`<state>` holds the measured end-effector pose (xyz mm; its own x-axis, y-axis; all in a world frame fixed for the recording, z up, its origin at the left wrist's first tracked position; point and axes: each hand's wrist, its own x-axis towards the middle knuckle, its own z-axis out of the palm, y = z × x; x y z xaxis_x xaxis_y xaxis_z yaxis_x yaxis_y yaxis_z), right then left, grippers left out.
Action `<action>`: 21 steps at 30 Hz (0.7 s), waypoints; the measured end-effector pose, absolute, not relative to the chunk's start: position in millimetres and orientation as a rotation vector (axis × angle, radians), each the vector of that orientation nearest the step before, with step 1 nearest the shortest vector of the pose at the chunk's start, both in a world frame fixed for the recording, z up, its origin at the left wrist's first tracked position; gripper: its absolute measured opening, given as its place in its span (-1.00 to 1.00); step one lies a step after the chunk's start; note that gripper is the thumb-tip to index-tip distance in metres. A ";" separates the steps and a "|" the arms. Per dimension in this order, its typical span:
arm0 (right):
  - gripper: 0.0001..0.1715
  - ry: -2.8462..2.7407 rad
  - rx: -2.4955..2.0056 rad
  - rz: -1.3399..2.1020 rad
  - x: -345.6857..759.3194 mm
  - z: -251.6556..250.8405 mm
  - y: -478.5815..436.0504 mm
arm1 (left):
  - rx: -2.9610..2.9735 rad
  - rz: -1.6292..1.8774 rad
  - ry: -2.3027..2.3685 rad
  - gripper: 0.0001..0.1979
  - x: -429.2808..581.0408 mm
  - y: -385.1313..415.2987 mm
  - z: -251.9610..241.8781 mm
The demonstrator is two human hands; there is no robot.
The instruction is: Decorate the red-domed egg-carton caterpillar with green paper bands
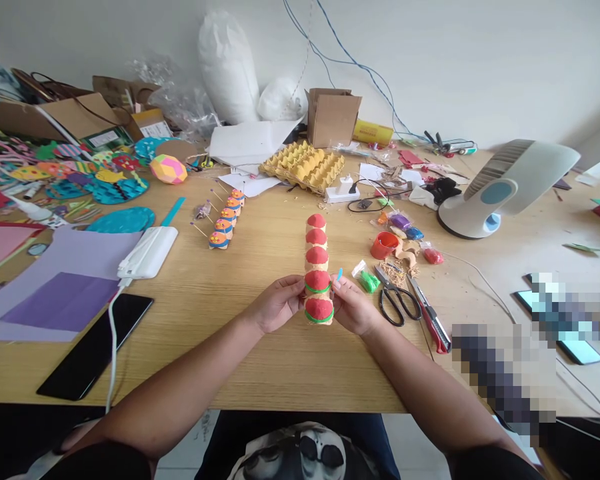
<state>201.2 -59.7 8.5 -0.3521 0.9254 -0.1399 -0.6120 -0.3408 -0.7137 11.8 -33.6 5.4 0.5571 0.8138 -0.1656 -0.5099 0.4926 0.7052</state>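
Note:
Between my two hands is an egg-carton strip (317, 256) with several red-topped bumps in a row; the two bumps nearest me have green bands round their lower edges. My left hand (283, 300) closes its fingers on the strip's left side near the front. My right hand (354, 303) pinches the right side, and a small blue strip (339, 274) sticks up by its fingertips. A finished-looking egg-carton caterpillar (224, 225), orange and blue with stick feelers, lies to the left. A bag of green clay (369, 280) lies right of my right hand.
Scissors (399, 297) and a red utility knife (433, 317) lie to the right, near a red cup (384, 245). Behind stand a white fan (505, 187), yellow egg cartons (303, 167) and a power strip (341, 194). A black tablet (96, 347) and white power bank (153, 252) are left.

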 end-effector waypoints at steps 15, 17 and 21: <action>-0.60 -0.666 -0.693 1.871 198.4 6.5 -60.3 | 0.702 0.842 0.518 -0.71 12.7 -35.4 11.6; -0.59 -0.667 -0.684 1.870 198.6 6.2 -59.9 | 0.709 0.831 0.505 -0.70 13.4 -35.4 11.8; -0.56 -0.683 -0.689 1.855 197.8 6.8 -59.7 | 0.687 0.851 0.518 -0.72 13.3 -34.4 9.2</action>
